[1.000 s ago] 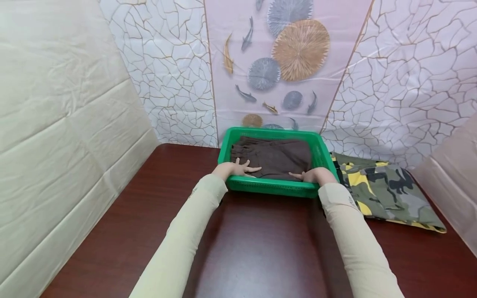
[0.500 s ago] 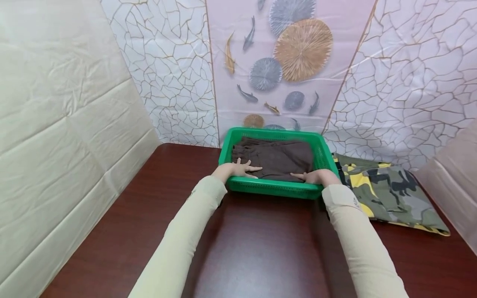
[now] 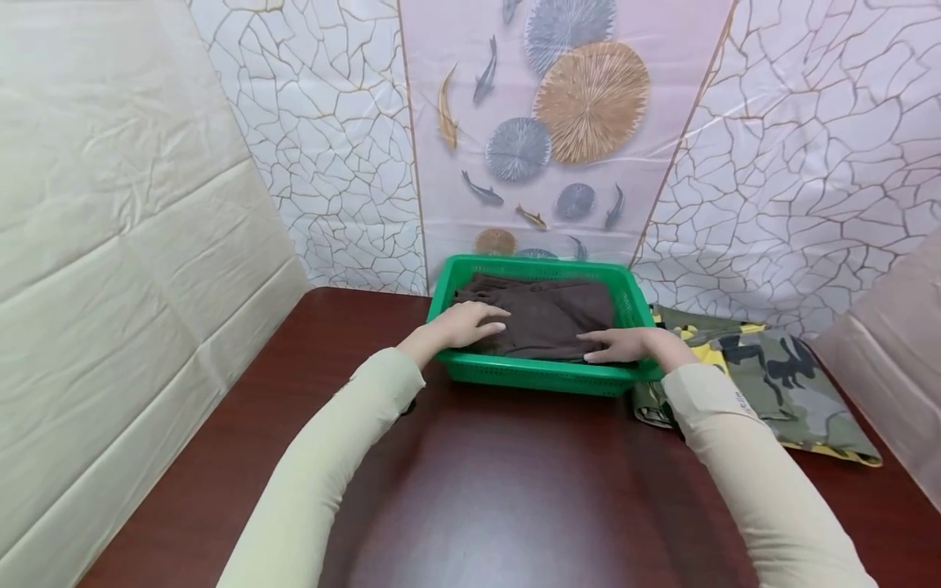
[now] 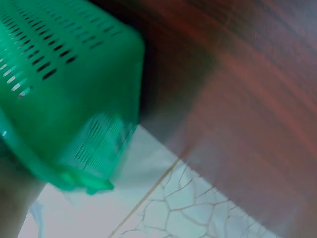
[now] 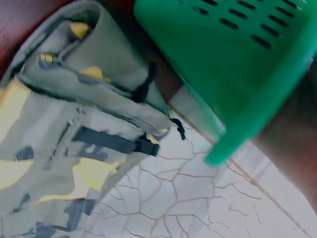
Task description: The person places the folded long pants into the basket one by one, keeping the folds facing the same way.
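Observation:
A green plastic basket with slotted sides stands against the back wall in the head view. Inside it lies a folded dark brown garment. My left hand hovers at the basket's left front corner, fingers relaxed and pointing inward over the cloth. On the other side, my right hand reaches over the right front corner with its fingers extended above the garment. Neither hand grips anything. Each wrist view shows the basket's outer wall, with the fingers out of sight.
To the right of the basket lies a folded camouflage garment with yellow patches; a black strap shows on it. The dark red-brown table ends at a patterned back wall covering and a cream left wall covering.
Both hands have risen from the brown garment and the basket's front rim and drawn slightly outward, fingers loosening. The basket has hardly moved.

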The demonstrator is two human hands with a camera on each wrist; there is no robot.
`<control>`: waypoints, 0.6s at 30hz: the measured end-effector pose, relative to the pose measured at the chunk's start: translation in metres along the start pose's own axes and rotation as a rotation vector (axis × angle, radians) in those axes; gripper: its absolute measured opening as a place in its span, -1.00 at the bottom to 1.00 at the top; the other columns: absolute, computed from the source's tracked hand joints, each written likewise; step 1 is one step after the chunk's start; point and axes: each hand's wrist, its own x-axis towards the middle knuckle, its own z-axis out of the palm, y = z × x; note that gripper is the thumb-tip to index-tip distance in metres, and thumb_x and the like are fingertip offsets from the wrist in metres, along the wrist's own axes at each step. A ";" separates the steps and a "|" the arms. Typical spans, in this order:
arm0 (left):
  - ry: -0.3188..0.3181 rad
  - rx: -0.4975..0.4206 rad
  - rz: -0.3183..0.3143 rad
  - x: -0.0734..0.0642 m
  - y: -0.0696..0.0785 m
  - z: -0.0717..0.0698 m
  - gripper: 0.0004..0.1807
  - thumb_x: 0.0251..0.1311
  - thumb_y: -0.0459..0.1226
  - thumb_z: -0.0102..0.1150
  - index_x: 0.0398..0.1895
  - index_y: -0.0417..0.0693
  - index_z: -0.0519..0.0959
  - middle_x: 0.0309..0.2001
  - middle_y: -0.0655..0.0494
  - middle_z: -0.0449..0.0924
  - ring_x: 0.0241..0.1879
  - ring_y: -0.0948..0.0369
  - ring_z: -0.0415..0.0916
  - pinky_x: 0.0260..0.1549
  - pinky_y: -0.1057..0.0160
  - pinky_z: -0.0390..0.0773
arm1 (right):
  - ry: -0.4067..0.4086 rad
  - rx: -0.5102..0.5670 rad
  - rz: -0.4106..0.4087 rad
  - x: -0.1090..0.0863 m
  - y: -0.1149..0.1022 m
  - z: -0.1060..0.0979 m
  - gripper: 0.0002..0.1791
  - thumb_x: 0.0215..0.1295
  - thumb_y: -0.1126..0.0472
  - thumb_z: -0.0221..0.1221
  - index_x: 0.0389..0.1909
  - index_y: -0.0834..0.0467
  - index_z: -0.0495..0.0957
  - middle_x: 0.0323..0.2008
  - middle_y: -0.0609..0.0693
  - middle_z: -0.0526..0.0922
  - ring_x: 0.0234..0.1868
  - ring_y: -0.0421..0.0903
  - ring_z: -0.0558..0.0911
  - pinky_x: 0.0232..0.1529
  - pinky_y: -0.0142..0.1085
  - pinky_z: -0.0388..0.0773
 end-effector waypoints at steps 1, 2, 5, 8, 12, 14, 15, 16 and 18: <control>0.034 0.024 -0.003 -0.003 0.001 -0.001 -0.50 0.43 -0.06 -0.14 0.38 0.04 0.29 0.35 0.03 0.30 0.34 0.08 0.26 0.31 0.04 0.28 | 0.023 0.012 -0.016 -0.003 0.000 0.000 -0.29 0.48 -0.03 -0.14 0.46 0.28 -0.07 0.41 0.44 -0.07 0.40 0.42 -0.07 0.33 0.25 0.04; 0.062 0.048 -0.011 -0.005 0.001 -0.003 -0.49 0.42 -0.05 -0.13 0.38 0.06 0.28 0.37 0.01 0.28 0.36 0.06 0.22 0.32 0.02 0.26 | 0.051 0.021 -0.037 -0.007 0.000 0.000 -0.32 0.49 0.01 -0.14 0.45 0.31 -0.04 0.39 0.45 -0.03 0.39 0.42 -0.03 0.32 0.25 0.07; 0.124 0.127 -0.049 -0.013 -0.001 -0.004 -0.42 0.40 -0.03 -0.10 0.45 0.14 0.15 0.43 -0.05 0.14 0.43 -0.04 0.04 0.37 -0.06 0.14 | 0.143 0.042 -0.088 -0.017 0.003 0.001 -0.39 0.50 0.10 -0.14 0.41 0.35 0.04 0.33 0.47 0.12 0.34 0.41 0.12 0.25 0.24 0.19; 0.173 0.184 -0.101 -0.020 -0.005 -0.001 -0.34 0.39 0.02 -0.12 0.49 0.19 0.00 0.48 -0.10 -0.04 0.47 -0.10 -0.18 0.41 -0.13 -0.03 | 0.230 0.053 -0.123 -0.025 0.008 0.006 -0.43 0.49 0.12 -0.13 0.39 0.35 0.10 0.27 0.46 0.25 0.29 0.39 0.23 0.19 0.23 0.28; 0.244 0.174 -0.154 -0.024 -0.012 0.003 -0.32 0.39 0.06 -0.17 0.50 0.14 -0.03 0.50 -0.07 -0.12 0.50 -0.09 -0.36 0.44 -0.12 -0.21 | 0.333 0.051 -0.161 -0.031 0.014 0.012 -0.48 0.48 0.16 -0.10 0.35 0.33 0.19 0.22 0.42 0.35 0.23 0.36 0.33 0.14 0.21 0.33; 0.261 0.144 -0.160 -0.024 -0.015 0.005 -0.32 0.40 0.07 -0.18 0.50 0.11 -0.02 0.50 -0.05 -0.12 0.50 -0.09 -0.41 0.44 -0.11 -0.24 | 0.372 0.046 -0.177 -0.033 0.015 0.014 -0.50 0.47 0.16 -0.08 0.33 0.32 0.24 0.20 0.40 0.39 0.20 0.33 0.38 0.10 0.19 0.38; 0.261 0.131 -0.163 -0.024 -0.016 0.006 -0.32 0.40 0.07 -0.19 0.50 0.11 -0.03 0.50 -0.04 -0.11 0.50 -0.08 -0.41 0.45 -0.10 -0.25 | 0.388 0.046 -0.184 -0.035 0.016 0.015 -0.51 0.47 0.16 -0.08 0.32 0.32 0.25 0.19 0.39 0.41 0.19 0.32 0.40 0.09 0.17 0.39; 0.259 0.123 -0.167 -0.024 -0.018 0.008 -0.31 0.40 0.08 -0.20 0.50 0.11 -0.04 0.50 -0.03 -0.10 0.50 -0.07 -0.41 0.45 -0.09 -0.25 | 0.403 0.050 -0.191 -0.036 0.016 0.016 -0.52 0.47 0.17 -0.08 0.31 0.31 0.27 0.18 0.38 0.42 0.18 0.32 0.41 0.08 0.16 0.41; 0.246 0.111 -0.172 -0.024 -0.020 0.010 -0.31 0.40 0.07 -0.18 0.50 0.10 -0.04 0.50 -0.03 -0.07 0.50 -0.07 -0.38 0.45 -0.07 -0.23 | 0.434 0.061 -0.202 -0.038 0.019 0.018 -0.53 0.47 0.18 -0.08 0.30 0.31 0.29 0.18 0.37 0.43 0.17 0.30 0.43 0.06 0.15 0.43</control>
